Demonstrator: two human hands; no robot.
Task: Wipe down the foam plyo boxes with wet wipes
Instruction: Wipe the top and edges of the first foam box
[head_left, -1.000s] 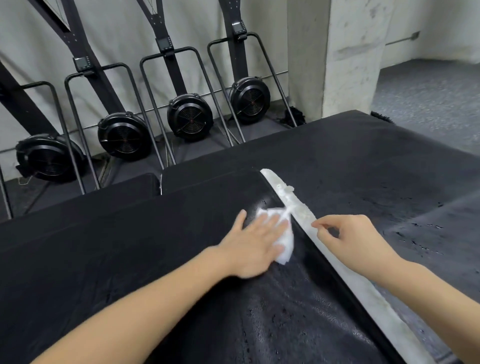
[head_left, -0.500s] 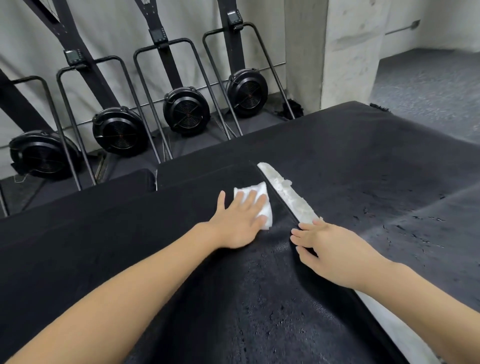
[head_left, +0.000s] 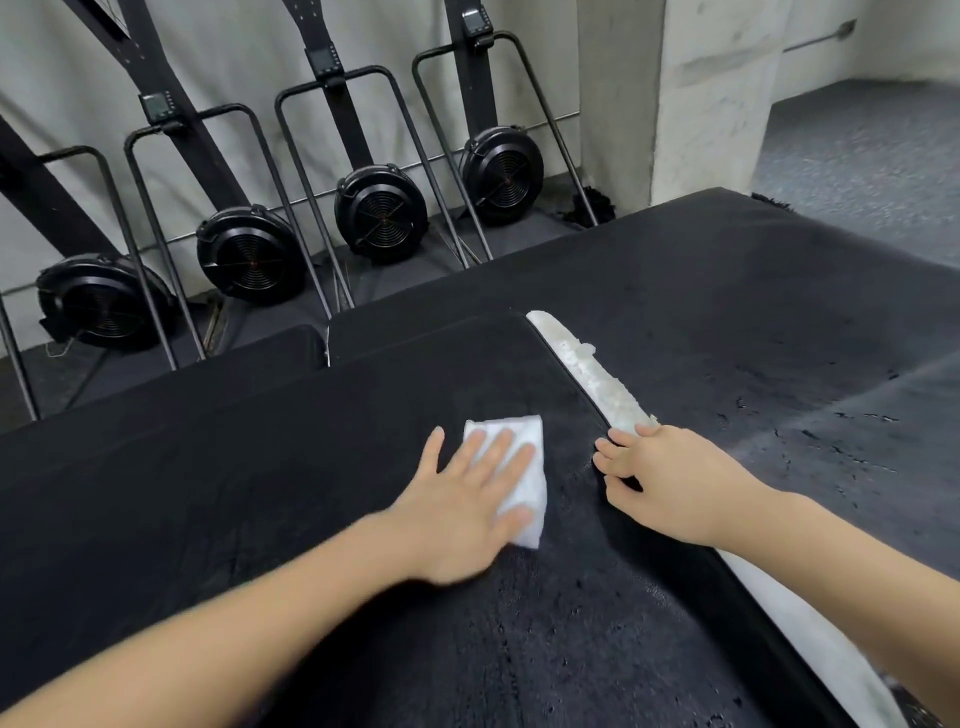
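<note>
The left hand (head_left: 462, 499), flat on the wipe (head_left: 524, 462), slid leftward across the black box top (head_left: 260, 493).

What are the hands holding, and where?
Nothing gripped. Left hand presses flat on the wet wipe, covering its left part; right hand rests on the foam plyo box edge.

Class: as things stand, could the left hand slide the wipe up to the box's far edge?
Probably yes: the left hand lies flat on the wet wipe, and the box top ahead shows nothing in the way.
</note>
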